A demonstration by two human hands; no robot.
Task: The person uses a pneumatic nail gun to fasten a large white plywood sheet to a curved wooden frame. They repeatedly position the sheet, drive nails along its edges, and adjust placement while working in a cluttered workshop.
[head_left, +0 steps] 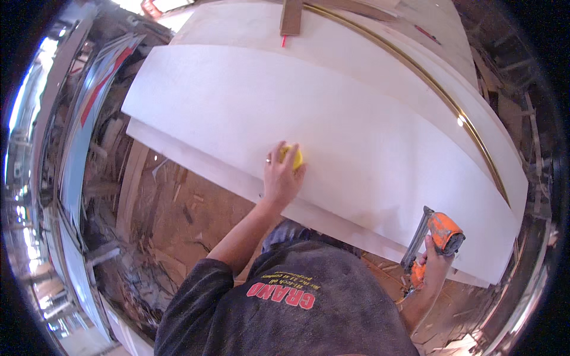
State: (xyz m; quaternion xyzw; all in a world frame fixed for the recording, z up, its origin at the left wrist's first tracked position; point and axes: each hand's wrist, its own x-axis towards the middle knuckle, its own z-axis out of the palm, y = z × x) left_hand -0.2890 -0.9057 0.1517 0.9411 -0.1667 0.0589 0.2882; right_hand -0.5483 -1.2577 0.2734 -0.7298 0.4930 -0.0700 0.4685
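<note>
My left hand (284, 177) is over the front half of a white board (237, 107), its fingers curled round a small yellow tape measure (296, 158) on the surface. A ring shows on one finger. At the right, my right hand (436, 261) grips an orange and black nail gun (445, 231) by its handle, above the board's front right part. The nail gun's long dark magazine slants down toward me. My palm hides most of the handle.
A brass-coloured curved strip (415, 68) lies along the far right of the work surface. Beyond the white board are a brown wood piece (291, 21) with a red tip and a red pencil-like stick (427, 34). Wood scraps litter the floor (208, 207); sheets (77, 160) lean at left.
</note>
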